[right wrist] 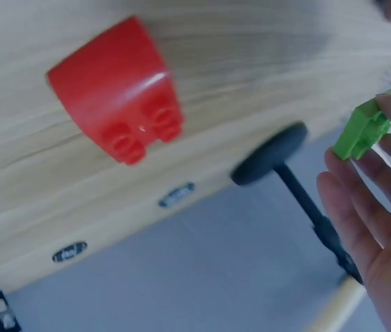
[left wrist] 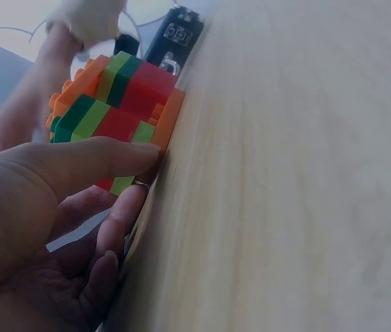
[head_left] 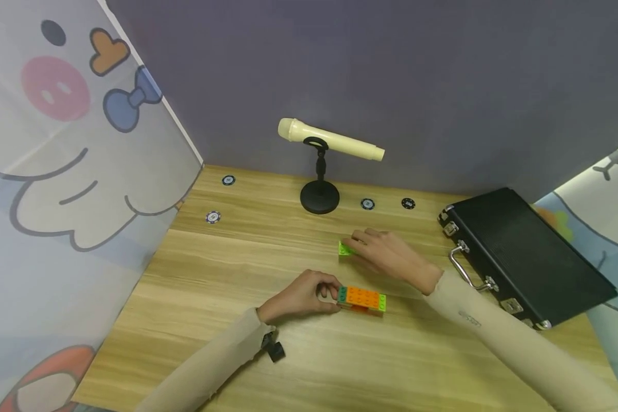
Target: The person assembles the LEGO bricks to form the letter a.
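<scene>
My left hand (head_left: 302, 294) grips the left end of a small structure of toy building bricks (head_left: 363, 298). In the left wrist view, the thumb presses along the side of the brick structure (left wrist: 117, 124), with fingers curled below; its layers are orange, green and red. Farther back, my right hand (head_left: 388, 253) pinches a light green brick (head_left: 344, 249) between thumb and fingertips. Two studs show on this green brick (right wrist: 362, 129) in the right wrist view. A curved red brick (right wrist: 115, 86) with studs lies on the table there, hidden behind the right hand in the head view.
A cream microphone (head_left: 335, 140) sits in a black stand (head_left: 320, 197) at the table's back. Poker chips (head_left: 213, 217) lie scattered along the back and left. At the right is a black case (head_left: 527, 254) with a metal handle. A grey wall (head_left: 417, 97) rises behind.
</scene>
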Motion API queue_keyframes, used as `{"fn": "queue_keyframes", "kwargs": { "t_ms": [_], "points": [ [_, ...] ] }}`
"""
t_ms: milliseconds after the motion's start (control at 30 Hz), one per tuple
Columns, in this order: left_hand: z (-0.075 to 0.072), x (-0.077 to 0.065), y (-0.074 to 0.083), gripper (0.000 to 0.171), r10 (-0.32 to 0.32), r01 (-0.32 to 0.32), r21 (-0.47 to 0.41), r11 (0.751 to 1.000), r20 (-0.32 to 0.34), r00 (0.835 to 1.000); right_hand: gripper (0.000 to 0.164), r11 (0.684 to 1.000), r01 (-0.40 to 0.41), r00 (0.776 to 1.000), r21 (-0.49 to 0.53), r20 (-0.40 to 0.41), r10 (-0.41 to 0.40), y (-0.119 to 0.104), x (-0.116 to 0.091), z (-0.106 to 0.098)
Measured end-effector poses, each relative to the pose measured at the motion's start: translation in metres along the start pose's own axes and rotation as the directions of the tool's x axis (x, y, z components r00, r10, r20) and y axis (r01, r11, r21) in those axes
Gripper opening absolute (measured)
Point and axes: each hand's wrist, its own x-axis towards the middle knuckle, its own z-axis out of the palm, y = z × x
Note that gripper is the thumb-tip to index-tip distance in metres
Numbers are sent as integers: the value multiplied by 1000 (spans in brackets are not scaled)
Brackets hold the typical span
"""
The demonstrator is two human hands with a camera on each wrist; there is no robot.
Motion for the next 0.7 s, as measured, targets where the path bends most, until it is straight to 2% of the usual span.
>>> {"fn": "queue_keyframes", "kwargs": {
  "t_ms": [100,300,500,700],
  "points": [
    [-1,1,-1,26,-4,4,2,1000,0,1000,41,1000,-26,999,5,-35,26,-10,-11,-18],
    [-3,2,0,27,0,0,7,1000,-3,1000,43,997,-71,997,34,-26,72,-34,-32,-45],
    [-4,3,-1,29,0,0,0,1000,-3,1000,43,993,-78,997,92,-11,80,-55,-47,-48],
    [-1,3,-2,29,10,-10,-3,1000,0,1000,43,985,-103,995,137,30,100,-65,-53,-43]
  ]
}}
